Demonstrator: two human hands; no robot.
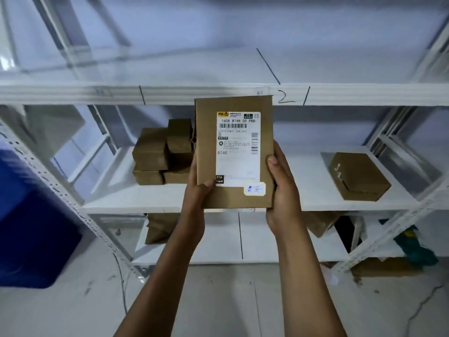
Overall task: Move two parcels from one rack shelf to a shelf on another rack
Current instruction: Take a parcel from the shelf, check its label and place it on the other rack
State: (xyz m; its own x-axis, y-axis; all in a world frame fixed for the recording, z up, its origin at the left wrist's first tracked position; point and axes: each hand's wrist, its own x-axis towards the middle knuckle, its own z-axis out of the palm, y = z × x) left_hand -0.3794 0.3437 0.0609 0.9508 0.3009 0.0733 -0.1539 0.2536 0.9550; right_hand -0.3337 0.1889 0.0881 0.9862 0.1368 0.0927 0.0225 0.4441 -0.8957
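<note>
Both hands are gripping one brown parcel (234,152), holding it upright in the air in front of a white metal rack (80,205). Left hand (195,203) is clamping the lower left edge, thumb lying across the front face near the bottom of the shipping label (238,148). Right hand (283,190) is clamping the lower right edge, thumb pressing on the front, fingers wrapping behind and hidden. Hands are sitting apart, one on each side of the parcel.

Label is facing the camera, reading "B748"; a small handwritten sticker (254,189) is sitting at the parcel's lower right corner.

Parcel's top edge is overlapping the front lip of the upper shelf (170,93), next to a handwritten "2" (285,97). It is touching no shelf as far as I can tell.

Behind it, on the middle shelf (303,186), a stack of small brown boxes (162,154) is sitting left of the parcel, and a single brown box (358,175) is resting well apart on the right. More brown packages are lying on the lowest shelf (243,249). A blue bin (31,227) is standing on the floor at left.
</note>
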